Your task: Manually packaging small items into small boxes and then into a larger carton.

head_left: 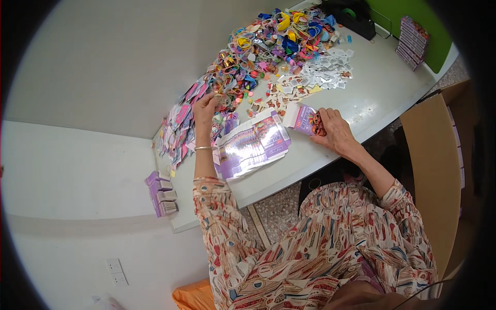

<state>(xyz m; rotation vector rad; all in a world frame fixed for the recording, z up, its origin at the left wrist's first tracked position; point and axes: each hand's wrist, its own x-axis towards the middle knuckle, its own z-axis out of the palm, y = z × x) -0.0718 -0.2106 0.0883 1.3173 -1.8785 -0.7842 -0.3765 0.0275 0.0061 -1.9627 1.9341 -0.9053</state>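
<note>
My left hand (205, 107) reaches out to the big heap of small colourful items (258, 57) on the white table (361, 103); its fingers are at the heap's near edge, and what they grasp is too small to tell. My right hand (330, 129) rests on the table and holds a small purple and white carton (299, 117) open at its end, with small dark orange pieces (317, 125) pinched at its mouth. Between my hands lies a fanned stack of flat purple cartons (253, 144).
Small clear packets (325, 72) lie spread behind the carton. Filled purple boxes stand at the table's left end (161, 194) and far right corner (412, 42). A dark tape dispenser (351, 15) sits at the back. A brown cardboard box (431, 165) stands at my right.
</note>
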